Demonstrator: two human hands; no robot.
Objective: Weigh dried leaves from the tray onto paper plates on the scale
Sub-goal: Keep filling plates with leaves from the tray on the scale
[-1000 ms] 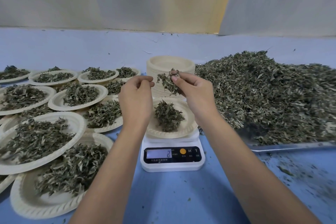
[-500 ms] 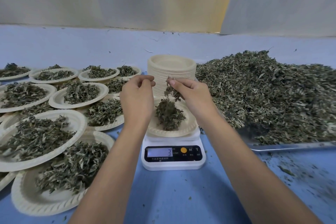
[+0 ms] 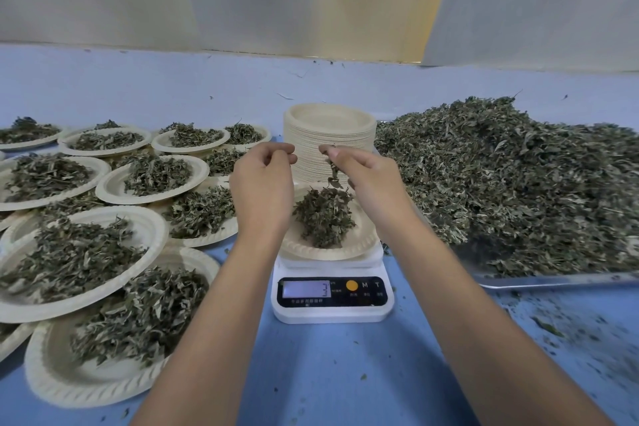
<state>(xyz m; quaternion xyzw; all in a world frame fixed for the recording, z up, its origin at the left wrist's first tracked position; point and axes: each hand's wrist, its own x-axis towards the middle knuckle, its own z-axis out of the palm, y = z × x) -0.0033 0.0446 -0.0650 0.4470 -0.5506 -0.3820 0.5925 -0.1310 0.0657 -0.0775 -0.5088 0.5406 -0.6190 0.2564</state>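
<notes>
Across the blue table [image 3: 328, 373], the biggest thing is the heap of dried leaves [image 3: 501, 176] filling the right of the frame on its metal tray [image 3: 553, 279], and it is barely dented, so most of your weighing lies ahead. At the left you have about a dozen filled plates [image 3: 152, 228], overlapping and layered, which is the work done. A tall stack of empty plates [image 3: 330, 128] stands at centre, behind your hands, and shows how many portions may yet come. In front of it the white scale [image 3: 332, 313] carries the paper plate [image 3: 366, 245] now in hand, with a small pile [image 3: 325, 218] at its middle, thinner than the finished portions, so I judge this one is only part filled. Your left hand [image 3: 262, 190] hangs above the plate's left side, clenched loosely, thumb to fingertips, with no leaf showing in it. Your right hand [image 3: 370, 183] hangs above the plate's right side and grasps a thin strand of leaves [image 3: 333, 171] that dangles just over the pile. A second ago that hand held a fuller tuft and the pile was lower; the display [image 3: 306, 288] read two then and now looks like a three, though it is blurred
</notes>
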